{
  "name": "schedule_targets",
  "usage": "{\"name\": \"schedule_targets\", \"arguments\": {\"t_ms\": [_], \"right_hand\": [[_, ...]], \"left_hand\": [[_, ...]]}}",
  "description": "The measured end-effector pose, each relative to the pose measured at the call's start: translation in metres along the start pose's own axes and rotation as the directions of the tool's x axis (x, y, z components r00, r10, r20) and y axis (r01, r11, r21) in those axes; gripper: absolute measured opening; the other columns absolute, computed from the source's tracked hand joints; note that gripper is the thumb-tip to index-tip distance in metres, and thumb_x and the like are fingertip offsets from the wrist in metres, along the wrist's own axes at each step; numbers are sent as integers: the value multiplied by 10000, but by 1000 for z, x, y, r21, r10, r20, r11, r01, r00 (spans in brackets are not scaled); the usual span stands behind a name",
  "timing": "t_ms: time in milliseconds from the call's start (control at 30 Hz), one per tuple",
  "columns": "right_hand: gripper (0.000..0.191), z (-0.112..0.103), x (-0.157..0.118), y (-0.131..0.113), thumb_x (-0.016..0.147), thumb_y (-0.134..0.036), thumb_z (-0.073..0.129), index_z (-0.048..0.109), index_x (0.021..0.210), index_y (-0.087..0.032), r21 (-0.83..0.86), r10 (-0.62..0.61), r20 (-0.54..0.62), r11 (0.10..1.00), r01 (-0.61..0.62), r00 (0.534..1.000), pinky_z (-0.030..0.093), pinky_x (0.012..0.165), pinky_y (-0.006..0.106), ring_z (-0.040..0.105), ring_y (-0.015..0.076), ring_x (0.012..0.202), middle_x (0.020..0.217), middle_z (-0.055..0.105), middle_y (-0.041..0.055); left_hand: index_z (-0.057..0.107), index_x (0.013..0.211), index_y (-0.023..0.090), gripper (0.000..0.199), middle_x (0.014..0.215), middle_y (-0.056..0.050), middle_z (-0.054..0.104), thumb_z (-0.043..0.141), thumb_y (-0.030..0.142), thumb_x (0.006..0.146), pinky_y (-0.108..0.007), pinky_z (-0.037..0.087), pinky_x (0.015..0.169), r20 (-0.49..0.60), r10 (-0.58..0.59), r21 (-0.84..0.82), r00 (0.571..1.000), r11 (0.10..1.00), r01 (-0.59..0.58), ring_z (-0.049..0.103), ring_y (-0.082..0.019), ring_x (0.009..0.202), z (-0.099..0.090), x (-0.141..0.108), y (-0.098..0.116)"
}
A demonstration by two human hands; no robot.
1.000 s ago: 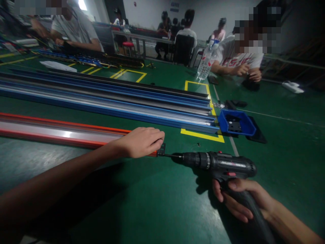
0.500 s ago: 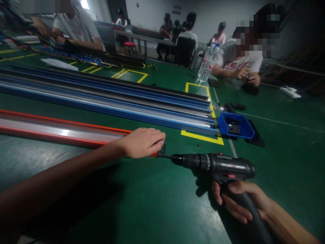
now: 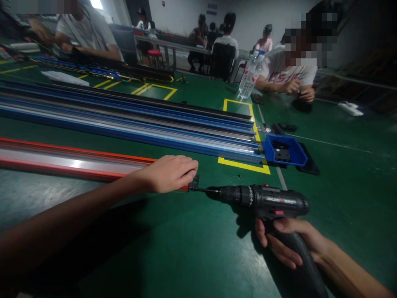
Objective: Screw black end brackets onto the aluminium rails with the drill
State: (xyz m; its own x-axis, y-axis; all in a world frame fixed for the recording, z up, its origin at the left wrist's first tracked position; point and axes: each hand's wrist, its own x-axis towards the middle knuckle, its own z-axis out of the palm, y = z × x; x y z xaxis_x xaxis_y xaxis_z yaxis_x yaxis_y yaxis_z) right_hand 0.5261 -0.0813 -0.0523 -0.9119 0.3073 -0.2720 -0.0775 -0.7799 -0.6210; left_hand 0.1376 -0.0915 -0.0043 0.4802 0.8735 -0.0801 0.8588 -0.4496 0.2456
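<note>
Our left hand [image 3: 169, 174] lies flat, open on the orange rail's [image 3: 71, 161] end, while our right hand [image 3: 288, 242] grips the drill [image 3: 266, 200], its bit at that end.

We see a glossy, orange-edged metal rail [image 3: 77, 163] under our left hand [image 3: 169, 174]. At three o'clock our right hand [image 3: 288, 242] grips a matt black plastic drill [image 3: 266, 200]. The green tabletop [image 3: 192, 248] looks smooth with a dull sheen.
</note>
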Motion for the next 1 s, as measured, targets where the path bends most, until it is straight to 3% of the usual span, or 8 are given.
{"name": "schedule_targets", "arguments": {"t_ms": [200, 400, 600, 1000], "right_hand": [[314, 0, -1, 0, 939, -322, 604, 738, 1097, -86, -15, 16, -37, 1000, -17, 999, 525, 439, 181, 485, 24, 367, 1015, 740, 204], [322, -5, -3, 5, 930, -347, 591, 751, 989, -74, 6, 31, -63, 999, -31, 998, 519, 425, 184, 433, 35, 339, 716, 672, 62], [300, -7, -5, 6, 902, -357, 618, 738, 921, -83, 12, 46, -116, 999, -45, 992, 514, 418, 192, 434, 44, 337, 668, 639, 36], [293, -3, -5, 5, 928, -342, 586, 714, 925, -79, -2, 37, -90, 999, -37, 995, 524, 445, 185, 443, 38, 360, 636, 620, 6]], "left_hand": [[564, 1003, 223, 294, 958, -41, 623, 313, 372, 1042, -352, 359, 746, 3, -16, 9, 1000, 1000, 16, 580, -216, 894, -1, 0, 1], [562, 1002, 221, 310, 955, -44, 623, 300, 382, 1045, -355, 364, 761, 14, -8, 7, 1000, 1000, 8, 580, -216, 898, 0, 0, 0], [562, 994, 219, 296, 956, -45, 629, 310, 368, 1041, -356, 361, 755, 4, -11, 12, 1000, 1000, 11, 575, -215, 886, -1, 1, 1], [579, 991, 220, 292, 942, -44, 633, 329, 365, 1034, -347, 361, 742, -8, -6, -6, 1000, 1000, 6, 581, -218, 882, -1, 0, 1]]}}
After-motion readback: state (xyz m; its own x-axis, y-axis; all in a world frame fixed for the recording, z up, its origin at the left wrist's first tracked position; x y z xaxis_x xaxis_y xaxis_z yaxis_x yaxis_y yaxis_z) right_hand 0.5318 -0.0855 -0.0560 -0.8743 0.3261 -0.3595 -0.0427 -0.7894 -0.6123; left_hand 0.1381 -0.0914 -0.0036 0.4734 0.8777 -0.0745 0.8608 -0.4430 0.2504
